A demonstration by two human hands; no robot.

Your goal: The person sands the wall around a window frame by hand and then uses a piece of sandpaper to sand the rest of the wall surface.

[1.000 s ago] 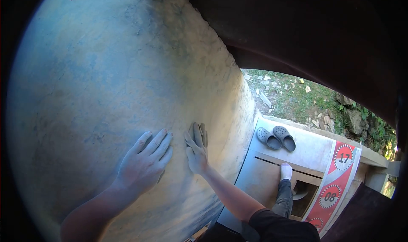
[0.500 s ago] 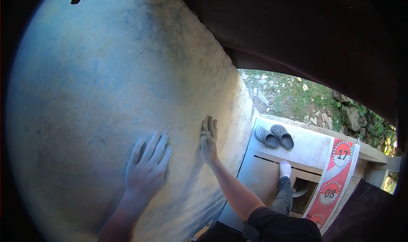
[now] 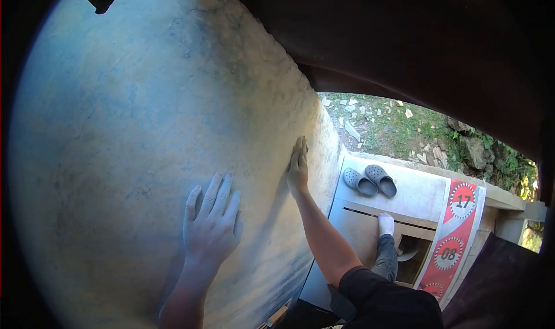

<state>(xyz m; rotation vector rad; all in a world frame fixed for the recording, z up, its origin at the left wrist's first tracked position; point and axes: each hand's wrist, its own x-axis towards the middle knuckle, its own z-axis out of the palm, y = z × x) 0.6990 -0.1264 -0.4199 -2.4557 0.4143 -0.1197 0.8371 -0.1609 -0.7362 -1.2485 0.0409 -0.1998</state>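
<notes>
A weathered, plastered wall [image 3: 133,138], patchy blue-grey and cream, fills the left and middle of the view. My left hand [image 3: 211,231] is against it or just off it, back toward me, with the fingers stretched out and parted; whether the palm touches cannot be made out. Higher and to the right, near the wall's far edge, my right hand [image 3: 298,167] is seen edge-on with straight fingers pointing up along the surface. Nothing shows in either hand. A dark sleeve [image 3: 384,297] covers my right upper arm.
Grey clogs [image 3: 370,181] sit on a pale ledge [image 3: 413,202] at right, near a foot in a light sock [image 3: 386,225]. A red and white numbered strip [image 3: 451,242] crosses the ledge beside a dark opening [image 3: 413,259]. Dark sheeting [image 3: 416,46] hangs overhead; beyond lies stony grass [image 3: 393,124].
My right hand has slid up and to the right along the wall, toward its edge. My left hand sits slightly farther right, its fingers still spread. The view has shifted a little.
</notes>
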